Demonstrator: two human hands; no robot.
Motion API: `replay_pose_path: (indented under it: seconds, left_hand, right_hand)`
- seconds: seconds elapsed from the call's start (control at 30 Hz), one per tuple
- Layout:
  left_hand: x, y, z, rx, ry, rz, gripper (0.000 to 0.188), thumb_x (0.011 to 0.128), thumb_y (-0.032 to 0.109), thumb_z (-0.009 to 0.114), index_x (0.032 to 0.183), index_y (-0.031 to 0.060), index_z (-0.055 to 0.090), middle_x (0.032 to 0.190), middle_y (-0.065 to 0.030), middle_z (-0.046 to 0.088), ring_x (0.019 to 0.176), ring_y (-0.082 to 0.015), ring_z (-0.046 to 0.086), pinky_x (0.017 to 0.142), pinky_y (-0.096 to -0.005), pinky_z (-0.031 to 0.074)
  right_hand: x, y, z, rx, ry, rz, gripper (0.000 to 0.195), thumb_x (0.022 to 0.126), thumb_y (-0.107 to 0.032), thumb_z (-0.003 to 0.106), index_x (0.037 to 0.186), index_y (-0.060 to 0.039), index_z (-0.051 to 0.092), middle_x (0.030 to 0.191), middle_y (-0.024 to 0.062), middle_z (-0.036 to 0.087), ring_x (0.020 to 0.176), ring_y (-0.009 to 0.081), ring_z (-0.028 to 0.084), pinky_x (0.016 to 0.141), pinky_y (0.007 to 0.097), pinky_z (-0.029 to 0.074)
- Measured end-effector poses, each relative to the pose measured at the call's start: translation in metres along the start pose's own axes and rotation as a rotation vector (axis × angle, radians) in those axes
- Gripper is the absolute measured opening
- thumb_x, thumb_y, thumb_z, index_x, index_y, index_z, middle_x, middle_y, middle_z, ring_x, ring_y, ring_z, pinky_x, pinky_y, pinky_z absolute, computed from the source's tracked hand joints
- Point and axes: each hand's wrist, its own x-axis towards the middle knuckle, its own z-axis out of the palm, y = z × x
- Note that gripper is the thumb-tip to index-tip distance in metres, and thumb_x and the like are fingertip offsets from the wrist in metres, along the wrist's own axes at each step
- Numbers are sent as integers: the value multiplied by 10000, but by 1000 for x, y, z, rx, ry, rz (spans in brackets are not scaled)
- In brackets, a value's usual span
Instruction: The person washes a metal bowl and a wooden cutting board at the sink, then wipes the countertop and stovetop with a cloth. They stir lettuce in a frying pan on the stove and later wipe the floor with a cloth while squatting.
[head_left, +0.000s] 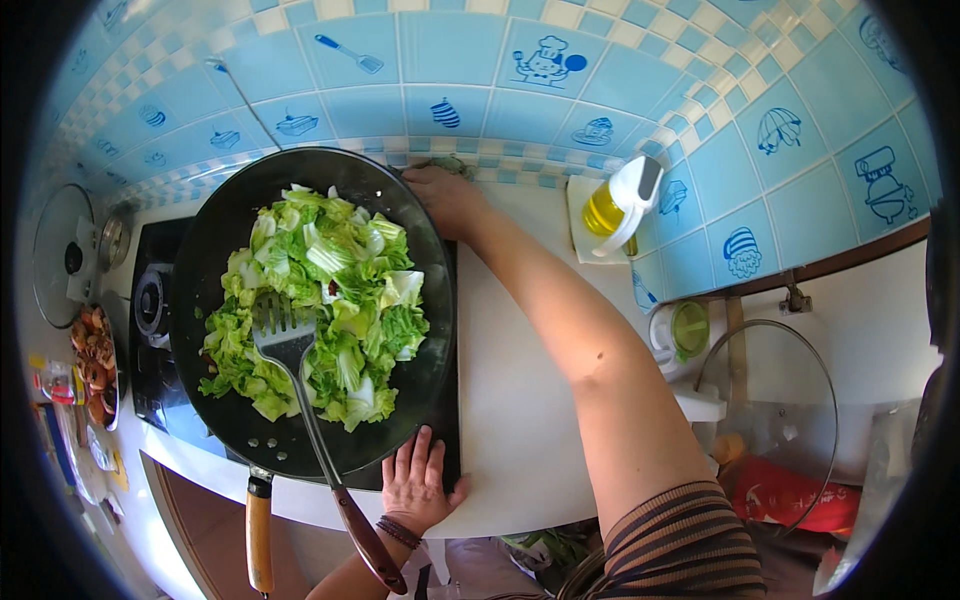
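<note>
A black wok (420, 330) on the hob holds a heap of chopped leafy cabbage (352, 322). A slotted metal spatula (289, 337) rests in it, its brown handle slanting out over the near rim. My left hand (416, 480) lies palm down on the near edge of the black gas hob (450, 420), beside the wok, holding nothing. My right hand (442, 199) reaches to the far right side of the wok; the rim hides its fingertips, so its grip is unclear. Just beyond it, by the wall, is a crumpled greenish item (454, 165), perhaps a cloth.
The wok's wooden handle (259, 532) juts out over the counter's front edge. An oil bottle (619, 206) stands in the back right corner. Left of the hob are a glass lid (64, 255) and a dish of brown food pieces (94, 360). Another glass lid (780, 420) is at right.
</note>
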Motion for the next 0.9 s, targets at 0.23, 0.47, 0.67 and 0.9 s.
replay_pose_path:
  seconds: [0.23, 0.47, 0.67, 0.9]
  left_hand:
    - [2, 1, 0, 11, 48, 27, 678, 691, 415, 675, 1210, 16, 495, 1398, -195, 408, 1298, -385, 368, 1058, -572, 238]
    - [1, 3, 0, 19, 36, 22, 678, 693, 404, 676, 1221, 21, 490, 1416, -183, 386, 1326, -368, 332, 1076, -562, 218]
    - [-1, 1, -4, 26, 96, 23, 660, 683, 372, 689, 1217, 35, 499, 1418, -174, 392, 1326, -347, 342, 1071, -549, 248]
    - [0, -2, -8, -39, 165, 54, 617, 718, 444, 670, 1192, 62, 567, 1384, -140, 448, 1292, -306, 403, 1050, -509, 303]
  right_hand:
    - [-86, -3, -37, -399, 190, 474, 305, 820, -138, 533, 1113, -83, 596, 1148, 97, 558, 1093, 322, 503, 913, 443, 429]
    - [-143, -110, -32, -311, 219, 576, 324, 800, -101, 575, 1116, -26, 574, 1148, 165, 534, 1062, 351, 493, 921, 442, 416]
    - [-142, -86, -28, -279, 224, 434, 398, 758, -23, 581, 1155, -24, 569, 1159, 167, 532, 1062, 361, 488, 932, 451, 413]
    - [-133, -42, -55, -155, 64, 421, 451, 766, 36, 530, 1197, -77, 593, 1185, 170, 579, 1129, 358, 514, 983, 421, 405]
